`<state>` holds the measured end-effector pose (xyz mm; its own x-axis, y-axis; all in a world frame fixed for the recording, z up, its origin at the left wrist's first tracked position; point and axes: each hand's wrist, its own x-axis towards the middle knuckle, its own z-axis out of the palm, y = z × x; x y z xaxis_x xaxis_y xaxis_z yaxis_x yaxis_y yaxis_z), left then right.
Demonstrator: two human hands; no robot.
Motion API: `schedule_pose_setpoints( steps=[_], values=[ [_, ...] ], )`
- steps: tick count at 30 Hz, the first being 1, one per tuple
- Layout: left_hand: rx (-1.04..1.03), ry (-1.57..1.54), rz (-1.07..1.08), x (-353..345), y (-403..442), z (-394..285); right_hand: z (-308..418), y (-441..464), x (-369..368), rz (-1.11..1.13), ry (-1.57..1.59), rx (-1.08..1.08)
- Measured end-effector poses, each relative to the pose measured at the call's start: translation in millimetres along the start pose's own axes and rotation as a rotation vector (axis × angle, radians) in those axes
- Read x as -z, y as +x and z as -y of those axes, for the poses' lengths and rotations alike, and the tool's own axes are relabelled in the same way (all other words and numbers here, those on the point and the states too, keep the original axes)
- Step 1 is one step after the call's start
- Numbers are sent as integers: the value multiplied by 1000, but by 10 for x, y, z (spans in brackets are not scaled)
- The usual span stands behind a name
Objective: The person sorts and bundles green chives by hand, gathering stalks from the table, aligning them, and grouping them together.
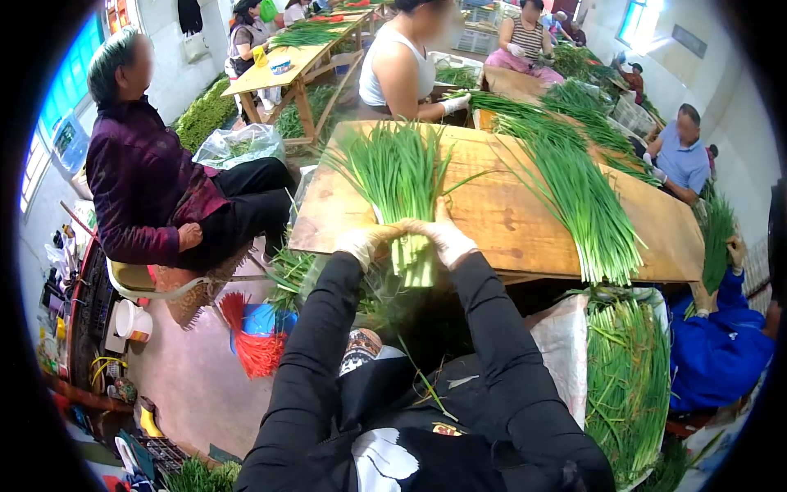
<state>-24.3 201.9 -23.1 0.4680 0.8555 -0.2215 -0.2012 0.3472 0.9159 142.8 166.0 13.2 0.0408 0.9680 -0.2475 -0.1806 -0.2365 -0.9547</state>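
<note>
wooden tabletop beneath a green bunch, pale stems between both gloved hands, snug around them

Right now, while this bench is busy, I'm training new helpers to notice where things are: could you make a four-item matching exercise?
Column one
1. green bunch
2. red strings
3. white bucket
4. pale sack

Column two
A. near the chair on the left
B. right of the wearer's lap, packed with greens
C. held between the left hand and right hand
D. against something blue, left of the wearer's arms

Right pairs: 1-C, 2-D, 3-A, 4-B
</note>
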Motion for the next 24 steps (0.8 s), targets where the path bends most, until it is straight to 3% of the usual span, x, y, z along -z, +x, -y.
schedule_pose_setpoints(
  steps=[1,3,4,6,9,11,13,14,15,17,19,21,22,24],
  values=[
    [52,-146,75,-108,-38,16,119,-181,28,206,247,67],
    [137,-297,183,-360,-143,-38,206,-301,84,214,330,25],
    [186,-272,103,-417,-135,-61,262,-366,139,231,383,-26],
    [158,-284,165,-592,-225,-212,369,-476,244,297,349,169],
    [56,-276,152,-710,-224,-337,515,-488,417,193,141,316],
    [19,-77,-24,-639,-240,-415,487,-384,663,119,-4,318],
    [-282,-19,-12,-465,-266,-362,477,-340,898,-64,-203,212],
    [-196,291,-242,-87,-12,-93,288,-117,1144,-164,-538,245],
    [73,310,-339,-351,-268,-405,268,-137,1209,-206,-701,196],
    [349,330,-434,-513,-413,-536,251,-201,1219,-246,-860,139],
    [-336,1113,-646,-141,34,30,269,-249,1149,-265,-885,22],
    [-312,1256,-647,-376,62,10,285,-277,921,-344,-998,1],
    [-83,1329,-639,-638,-62,-168,303,-315,769,-428,-1107,-20],
    [83,1475,-595,-872,-134,-300,402,-476,472,-395,-1375,-161]
  ],
)
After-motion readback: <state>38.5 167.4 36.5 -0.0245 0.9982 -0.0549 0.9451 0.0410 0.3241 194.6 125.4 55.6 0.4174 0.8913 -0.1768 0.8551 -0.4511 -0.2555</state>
